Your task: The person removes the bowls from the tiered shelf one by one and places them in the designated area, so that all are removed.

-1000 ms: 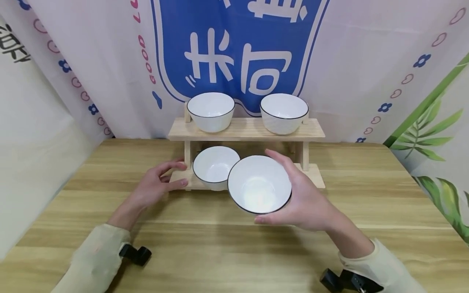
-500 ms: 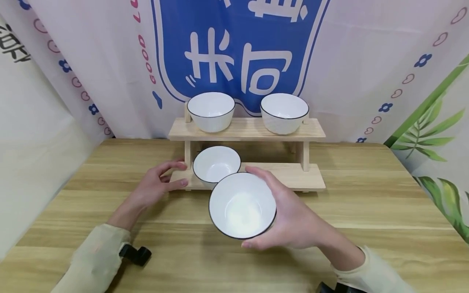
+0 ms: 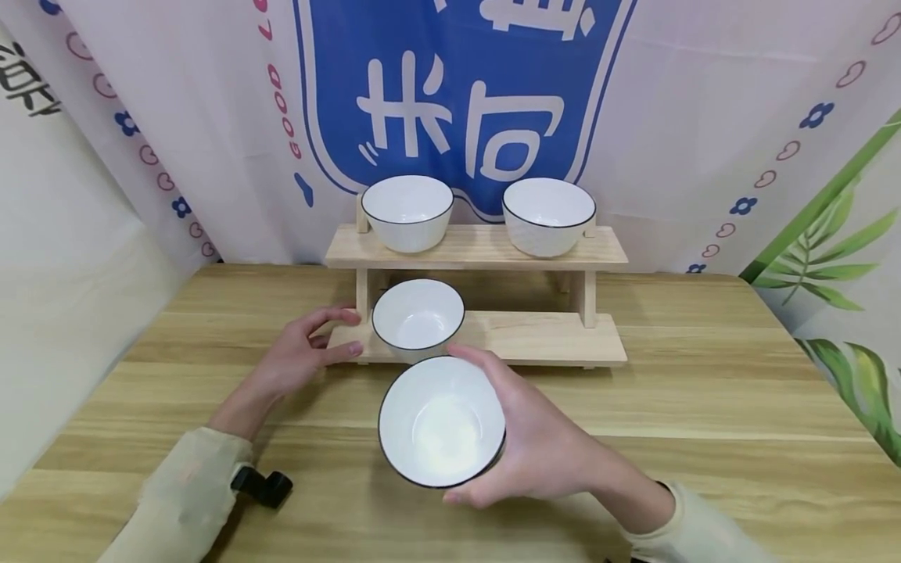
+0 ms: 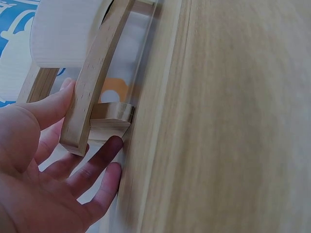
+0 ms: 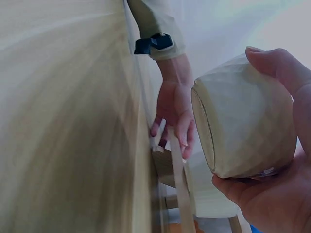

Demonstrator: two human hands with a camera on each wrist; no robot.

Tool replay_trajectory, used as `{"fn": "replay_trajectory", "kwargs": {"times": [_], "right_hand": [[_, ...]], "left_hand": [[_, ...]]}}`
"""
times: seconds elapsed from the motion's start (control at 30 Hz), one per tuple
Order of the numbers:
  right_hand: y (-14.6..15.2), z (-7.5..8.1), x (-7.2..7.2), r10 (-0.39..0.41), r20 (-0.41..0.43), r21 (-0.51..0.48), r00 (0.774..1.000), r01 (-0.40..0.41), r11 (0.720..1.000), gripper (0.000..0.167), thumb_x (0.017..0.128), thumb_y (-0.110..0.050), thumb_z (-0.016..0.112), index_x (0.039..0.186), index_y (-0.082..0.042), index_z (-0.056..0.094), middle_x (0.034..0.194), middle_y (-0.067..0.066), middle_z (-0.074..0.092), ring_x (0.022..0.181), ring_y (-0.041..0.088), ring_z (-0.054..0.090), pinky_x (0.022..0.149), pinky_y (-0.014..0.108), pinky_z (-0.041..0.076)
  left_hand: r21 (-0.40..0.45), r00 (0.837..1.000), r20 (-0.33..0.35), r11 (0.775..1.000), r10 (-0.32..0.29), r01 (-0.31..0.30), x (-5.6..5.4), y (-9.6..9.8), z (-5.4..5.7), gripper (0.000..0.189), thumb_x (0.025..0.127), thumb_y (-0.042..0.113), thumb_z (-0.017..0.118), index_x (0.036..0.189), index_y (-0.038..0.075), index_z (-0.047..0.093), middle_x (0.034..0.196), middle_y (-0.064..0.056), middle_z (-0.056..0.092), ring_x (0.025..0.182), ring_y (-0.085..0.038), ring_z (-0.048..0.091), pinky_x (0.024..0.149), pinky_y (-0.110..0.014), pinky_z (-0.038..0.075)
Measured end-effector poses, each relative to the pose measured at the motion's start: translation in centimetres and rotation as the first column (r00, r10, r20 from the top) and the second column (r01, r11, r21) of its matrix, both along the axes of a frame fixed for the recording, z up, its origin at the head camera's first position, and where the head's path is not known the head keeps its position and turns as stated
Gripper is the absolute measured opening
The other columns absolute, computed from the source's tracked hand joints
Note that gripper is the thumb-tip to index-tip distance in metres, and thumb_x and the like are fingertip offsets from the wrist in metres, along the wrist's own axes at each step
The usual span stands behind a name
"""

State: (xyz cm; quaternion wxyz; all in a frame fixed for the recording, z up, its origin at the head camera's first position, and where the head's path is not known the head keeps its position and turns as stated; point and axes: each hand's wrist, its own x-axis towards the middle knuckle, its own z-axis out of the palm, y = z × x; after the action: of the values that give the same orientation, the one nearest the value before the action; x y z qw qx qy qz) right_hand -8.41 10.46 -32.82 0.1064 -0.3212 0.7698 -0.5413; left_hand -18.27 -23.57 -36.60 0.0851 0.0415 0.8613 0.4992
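Observation:
My right hand (image 3: 524, 442) grips a white bowl (image 3: 442, 422) with a thin dark rim, thumb and fingers spread around its side. The bowl is tilted with its inside toward the head camera, in front of the wooden shelf's lower tier (image 3: 542, 338). Its faceted outer wall (image 5: 248, 121) and base show in the right wrist view. My left hand (image 3: 299, 356) holds the left end of that tier; in the left wrist view the thumb lies on the board (image 4: 87, 102) with fingers beneath it. Another white bowl (image 3: 418, 314) sits on the tier's left part, close to the left hand.
Two more white bowls stand on the upper tier (image 3: 479, 244), one left (image 3: 408, 213) and one right (image 3: 549, 216). Behind the shelf hangs a printed curtain (image 3: 676, 117). The wooden table (image 3: 704, 407) reaches out on both sides.
My right hand has brought its bowl left and toward me, away from the lower tier, whose right part is now uncovered. The left hand stays at the shelf's end.

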Motion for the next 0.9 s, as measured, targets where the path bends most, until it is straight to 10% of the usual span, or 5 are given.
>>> {"fn": "replay_trajectory", "kwargs": {"times": [0.9], "right_hand": [[-5.5,-2.0,0.2,-0.033,0.136,0.109,0.990,0.018,0.994,0.126,0.063,-0.026,0.103,0.164,-0.031,0.028,0.148,-0.009,0.053,0.126,0.010,0.062,0.112,0.032,0.052]], "left_hand": [[0.007,1.000,-0.024,1.000,-0.011,0.012,-0.1,-0.1,-0.3,0.055,0.098,0.030,0.082,0.144,0.008,0.060,0.168,-0.012,0.045,0.162,-0.036,0.029,0.130,-0.064,0.030]]}}
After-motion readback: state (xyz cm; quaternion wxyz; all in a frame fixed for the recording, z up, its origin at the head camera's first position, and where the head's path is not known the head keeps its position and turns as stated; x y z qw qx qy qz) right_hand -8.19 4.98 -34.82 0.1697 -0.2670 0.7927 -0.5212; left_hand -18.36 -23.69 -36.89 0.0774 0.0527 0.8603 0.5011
